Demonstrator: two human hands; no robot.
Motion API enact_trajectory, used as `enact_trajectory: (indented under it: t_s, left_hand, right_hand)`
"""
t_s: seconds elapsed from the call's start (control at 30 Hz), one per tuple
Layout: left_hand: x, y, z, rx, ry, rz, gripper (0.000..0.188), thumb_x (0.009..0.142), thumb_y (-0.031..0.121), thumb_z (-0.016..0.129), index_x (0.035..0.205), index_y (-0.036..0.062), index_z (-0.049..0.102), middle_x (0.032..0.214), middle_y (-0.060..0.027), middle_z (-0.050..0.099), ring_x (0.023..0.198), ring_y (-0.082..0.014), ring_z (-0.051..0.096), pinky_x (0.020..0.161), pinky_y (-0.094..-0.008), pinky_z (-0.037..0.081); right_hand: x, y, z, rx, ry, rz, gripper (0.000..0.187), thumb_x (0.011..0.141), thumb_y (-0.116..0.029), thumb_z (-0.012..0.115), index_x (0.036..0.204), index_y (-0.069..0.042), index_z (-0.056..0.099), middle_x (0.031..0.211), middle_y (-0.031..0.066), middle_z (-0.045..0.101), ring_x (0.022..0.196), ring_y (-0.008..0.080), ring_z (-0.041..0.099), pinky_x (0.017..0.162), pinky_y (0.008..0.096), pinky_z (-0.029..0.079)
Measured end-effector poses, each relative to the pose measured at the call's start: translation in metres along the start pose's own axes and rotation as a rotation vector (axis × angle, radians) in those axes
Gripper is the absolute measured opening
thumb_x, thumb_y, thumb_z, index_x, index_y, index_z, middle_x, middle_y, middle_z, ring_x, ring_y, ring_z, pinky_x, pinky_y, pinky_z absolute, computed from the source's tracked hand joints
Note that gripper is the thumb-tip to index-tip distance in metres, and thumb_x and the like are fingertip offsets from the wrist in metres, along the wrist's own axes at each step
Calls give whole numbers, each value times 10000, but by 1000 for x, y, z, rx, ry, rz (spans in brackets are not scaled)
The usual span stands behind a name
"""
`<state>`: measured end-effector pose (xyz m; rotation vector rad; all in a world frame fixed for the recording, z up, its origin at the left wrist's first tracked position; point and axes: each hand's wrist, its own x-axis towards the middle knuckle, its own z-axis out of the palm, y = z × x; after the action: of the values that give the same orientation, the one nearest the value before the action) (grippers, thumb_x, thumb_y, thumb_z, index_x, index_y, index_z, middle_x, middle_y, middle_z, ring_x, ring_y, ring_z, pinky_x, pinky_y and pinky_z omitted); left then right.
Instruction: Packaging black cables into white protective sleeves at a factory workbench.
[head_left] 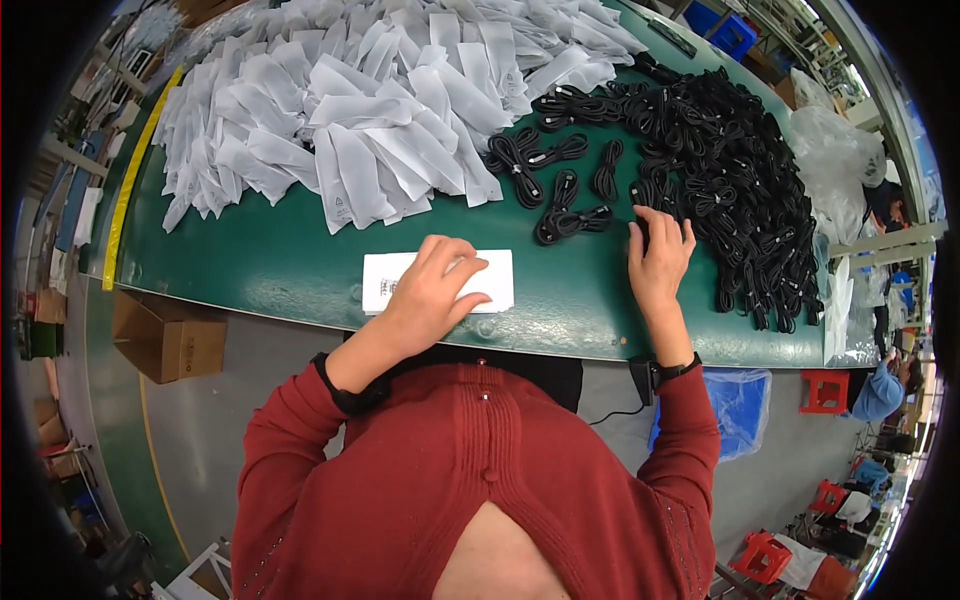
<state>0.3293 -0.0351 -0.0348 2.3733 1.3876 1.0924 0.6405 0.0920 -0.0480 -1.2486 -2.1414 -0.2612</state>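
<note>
Left hand (432, 290) over white papers (497, 276), right hand (662, 258) up at a cable bundle (654, 186)!
The left sits open, fingers loosely curved above the green table (570, 310); the right, open too, has its fingertips by the black coil just ahead, a cable heap (745, 170) to its right, pale pouches (385, 120) beyond the left.

Nothing is legible: the dark code-like print (388, 287) on white papers (498, 276) just off centre toward nine o'clock, and marks on a pale sleeve (347, 180) toward ten and a cardboard box (195, 350) far toward nine, are too small.
</note>
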Motion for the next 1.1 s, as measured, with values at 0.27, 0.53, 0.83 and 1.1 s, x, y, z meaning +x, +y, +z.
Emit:
enact_trajectory:
  t_s: [0.27, 0.53, 0.83, 1.1]
  left_hand:
    - [-5, -9, 26, -35, -35, -72, 194, 793, 36, 734, 929, 6, 599, 850, -100, 552, 791, -268, 579, 720, -364, 485]
    - [-6, -2, 21, -397, 17, -402, 110, 838, 11, 662, 893, 18, 567, 837, -113, 555, 739, -305, 556, 706, -389, 465]
    - [2, 8, 8, -271, 10, -8, 151, 788, -44, 679, 870, 29, 575, 951, -98, 588, 860, -282, 550, 774, -360, 464]
    - [14, 9, -4, -273, 85, -79, 175, 758, -33, 699, 853, 34, 568, 995, -107, 582, 919, -293, 533, 789, -371, 452]
  right_hand:
    - [-17, -87, -25, 680, -153, 24, 434, 801, 17, 742, 1217, -48, 640, 971, 110, 656, 796, 250, 645, 719, 300, 522]
    - [-27, -95, -29, 650, -316, -173, 398, 780, 16, 757, 1165, -59, 690, 874, 90, 637, 740, 227, 620, 647, 311, 496]
    - [-25, -85, -13, 1397, -1028, 935, 308, 844, -34, 718, 1151, -48, 697, 922, 71, 628, 786, 172, 591, 675, 300, 488]
    - [-17, -110, -17, 982, -451, -146, 312, 885, -31, 690, 1188, -10, 619, 1154, 139, 568, 971, 177, 577, 786, 266, 491]
